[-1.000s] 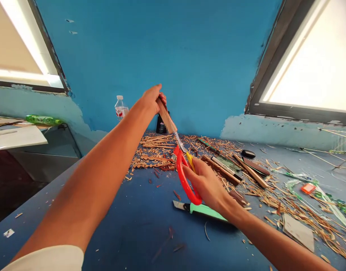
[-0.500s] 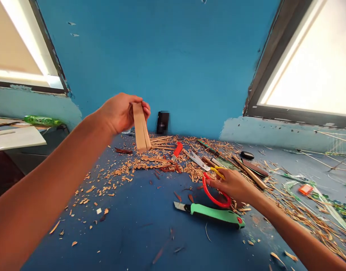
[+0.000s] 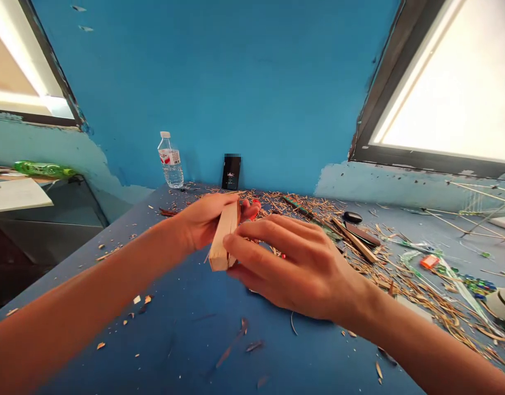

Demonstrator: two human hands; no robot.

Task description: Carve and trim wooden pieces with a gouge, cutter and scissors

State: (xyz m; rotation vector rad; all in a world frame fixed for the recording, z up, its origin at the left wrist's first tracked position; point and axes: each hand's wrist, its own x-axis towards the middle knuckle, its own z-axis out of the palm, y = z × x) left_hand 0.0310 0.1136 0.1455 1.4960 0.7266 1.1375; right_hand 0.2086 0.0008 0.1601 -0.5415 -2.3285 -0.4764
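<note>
A pale wooden block (image 3: 222,235) was held up over the blue bench (image 3: 186,334), its near end pointed back toward the wearer and tilted downward. Its far part was gripped by the left hand (image 3: 213,216), with the palm set along one side and fingertips showing past the other. The near end was pinched by the right hand (image 3: 291,260), a fingertip being pressed on the upper face and another digit tucked at the lower edge. Beside the fingers of the left hand, a red handle (image 3: 256,204) was partly hidden.

Against the blue wall (image 3: 252,88), a black smartphone (image 3: 231,174) was propped upright, and a clear plastic bottle (image 3: 170,167) was stood to its left. Wood shavings (image 3: 445,315) were strewn thickly over the right side, where a wooden strip (image 3: 355,241) and a small orange object (image 3: 430,261) were also seen.
</note>
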